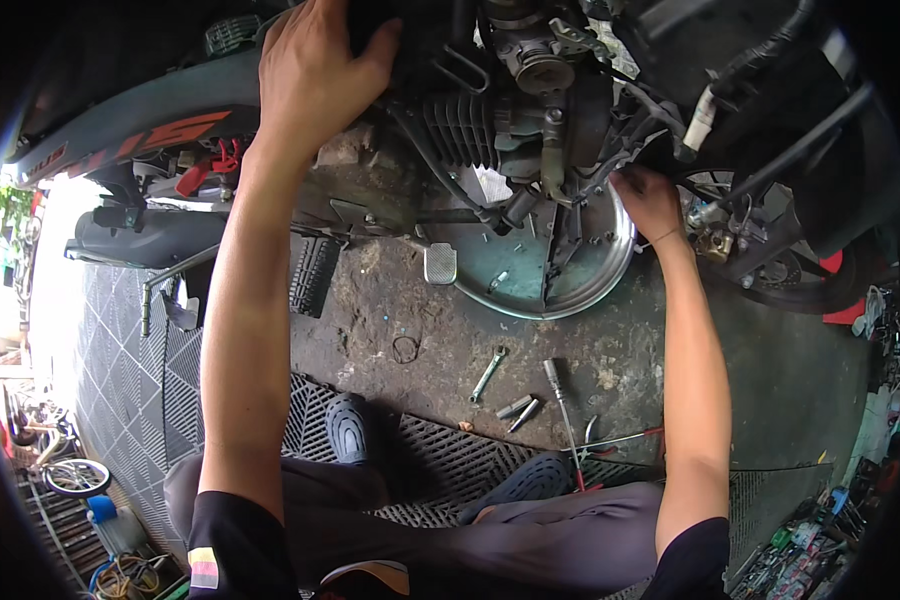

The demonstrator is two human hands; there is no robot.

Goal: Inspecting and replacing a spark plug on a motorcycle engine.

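A partly stripped motorcycle (170,130) stands before me, its finned engine (460,130) exposed. My left hand (320,65) lies on the dark upper bodywork, thumb spread; its fingertips run out of sight at the top. Low on the right side, beside the black frame parts and hoses, my right hand (650,203) has its fingers curled in. What they grip is hidden. Under the engine lies a round metal-rimmed tray (580,300) with several small bolts and loose parts in it.
On the stained floor lie a wrench (488,375), two metal sockets (522,410), a long-shafted socket driver (562,400) and red-handled pliers (625,440). A footpeg (440,263) juts out over the tray. Black slatted matting (430,450) is under my feet. Many tools crowd the right edge (810,535).
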